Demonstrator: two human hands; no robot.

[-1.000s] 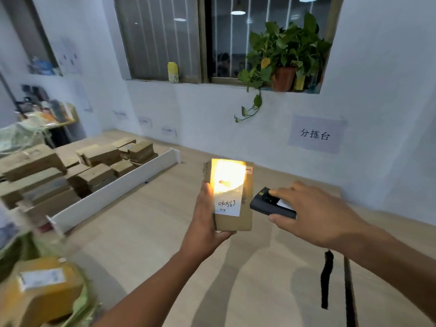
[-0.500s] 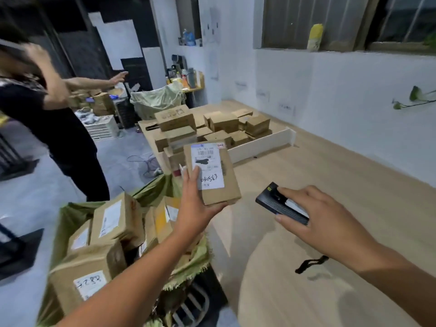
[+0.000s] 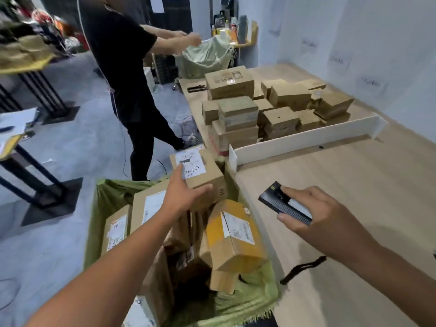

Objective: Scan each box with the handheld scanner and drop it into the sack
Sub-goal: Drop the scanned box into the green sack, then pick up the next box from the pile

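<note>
Head cam: looks down on sack [image 3: 247, 300] at left, table [image 3: 354, 220] at right.
Change: 1 s ago box stood upright over table, lit by scanner beam. 0.5 s ago it was swinging left. Now box [image 3: 203, 178] hangs over sack mouth, label [image 3: 191, 162] up, no beam on it.
Meaning: scan prob. done; this box is at drop stage, only release left.
Box pos.: above far side of sack, over boxes already inside. Can't tell if its underside touches them.
L hand [image 3: 186, 197]: clamped on box, thumb on label, fingers round near edge.
R hand [image 3: 316, 213]: wrapped round scanner [image 3: 283, 204], thumb on top, over table, well apart from box.
Box mat.: plain brown card, sharp corners, white paper label w/ handwritten no.
Scanner: flat dark slab, smooth plastic; black strap [image 3: 302, 267] trails to table.
Sack: green woven plastic, frayed rim, mouth wide, approx. full. Inside, yellow box [image 3: 233, 234], glossy tape, tilted.
Table: pale wood-grain, smooth.
Pile [image 3: 259, 109]: more brown boxes behind white divider [image 3: 306, 140]; prob. not yet scanned.
Bkgd: person [image 3: 127, 67] in black at another sack.
</note>
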